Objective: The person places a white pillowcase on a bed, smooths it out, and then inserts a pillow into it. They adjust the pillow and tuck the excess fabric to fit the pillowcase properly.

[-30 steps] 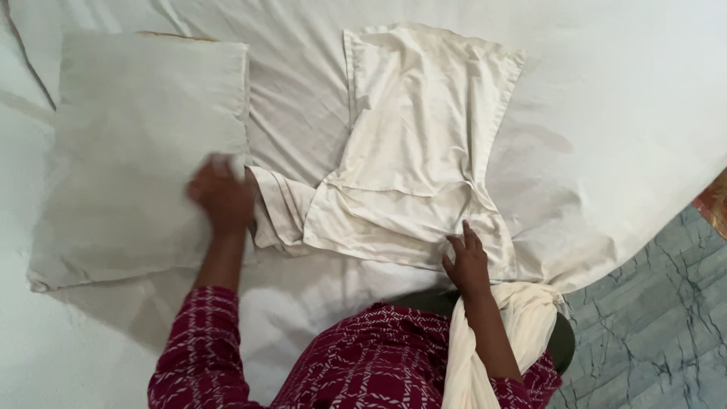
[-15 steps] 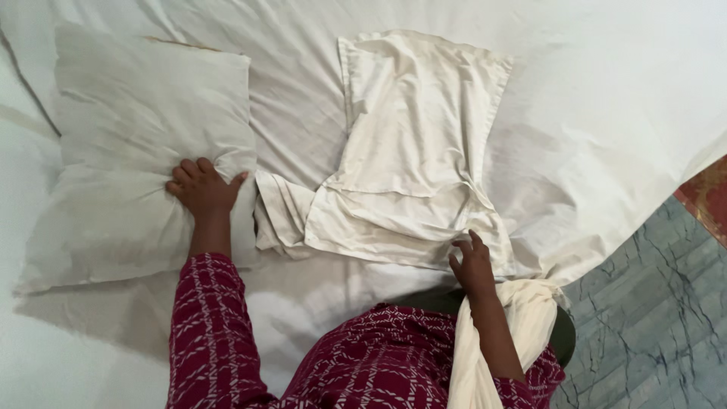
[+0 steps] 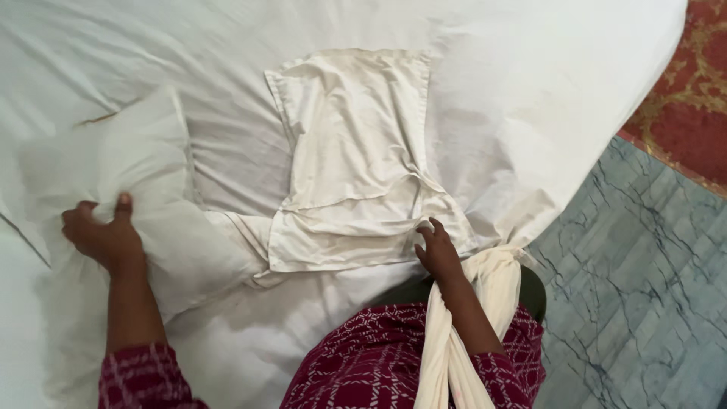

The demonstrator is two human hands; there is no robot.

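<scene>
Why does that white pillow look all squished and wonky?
The left hand grips the soft white pillow, bunching it and tilting it askew on the white bedsheet. The cream fabric pillowcase lies crumpled too.

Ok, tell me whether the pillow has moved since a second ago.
Yes. The pillow, gripped by the left hand, is bunched and lifted at its near edge, pulled away from the cream pillowcase it lay flat beside on the bed sheet.

Matt, creased cream cloth pillowcase (image 3: 356,151); soft white cloth pillow (image 3: 144,197)
</scene>
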